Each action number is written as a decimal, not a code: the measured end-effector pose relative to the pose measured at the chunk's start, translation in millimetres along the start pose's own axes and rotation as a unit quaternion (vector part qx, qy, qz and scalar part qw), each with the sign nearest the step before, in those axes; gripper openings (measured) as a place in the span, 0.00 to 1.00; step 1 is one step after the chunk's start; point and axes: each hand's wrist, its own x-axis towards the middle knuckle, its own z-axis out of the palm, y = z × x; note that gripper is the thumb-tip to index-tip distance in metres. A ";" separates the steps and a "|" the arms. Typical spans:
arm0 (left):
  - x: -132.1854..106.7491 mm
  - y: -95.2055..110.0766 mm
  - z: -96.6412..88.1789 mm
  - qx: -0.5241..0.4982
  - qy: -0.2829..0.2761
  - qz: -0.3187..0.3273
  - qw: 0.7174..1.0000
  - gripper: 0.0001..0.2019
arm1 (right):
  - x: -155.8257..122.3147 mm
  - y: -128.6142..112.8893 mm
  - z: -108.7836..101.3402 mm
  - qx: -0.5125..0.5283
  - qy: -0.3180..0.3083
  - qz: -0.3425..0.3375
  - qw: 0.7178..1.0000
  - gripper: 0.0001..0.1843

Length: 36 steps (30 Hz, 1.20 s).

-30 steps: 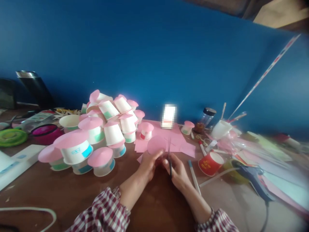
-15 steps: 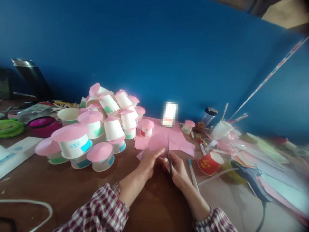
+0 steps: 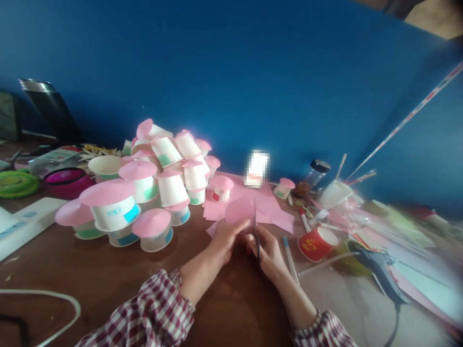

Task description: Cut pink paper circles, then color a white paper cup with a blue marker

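Your left hand [image 3: 224, 237] pinches the pink paper disc [image 3: 238, 209], probably light and easily creased, best held by its edge; your right hand [image 3: 270, 251] grips scissors [image 3: 258, 243].

Silver-topped black flask [image 3: 52, 111] beyond a magenta bowl [image 3: 70, 190].

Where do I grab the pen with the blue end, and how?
I'd pinch the pen mid-length, from above, a fingertip on each long side. It's thin and lies flat on the table, with the right hand to its left and the red cup to its right, so above looks freest.
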 end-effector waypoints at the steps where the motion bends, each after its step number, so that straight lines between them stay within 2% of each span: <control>1: -0.9 1.0 1.3 -0.002 0.006 0.002 1.000 0.11 | -0.1 -0.5 -0.1 0.000 -0.001 0.002 1.000 0.17; 8: -0.1 0.1 0.7 0.003 0.002 -0.005 1.000 0.10 | -1.4 3.7 -1.0 -0.001 -0.004 0.000 1.000 0.17; 14: 3.6 -3.2 -3.8 0.015 -0.025 -0.005 1.000 0.11 | -1.5 5.7 -0.3 -0.001 -0.003 -0.005 1.000 0.16; 36: 4.1 -5.2 -6.8 0.023 -0.025 -0.005 0.999 0.12 | -0.3 7.8 -1.3 -0.019 0.000 -0.003 1.000 0.16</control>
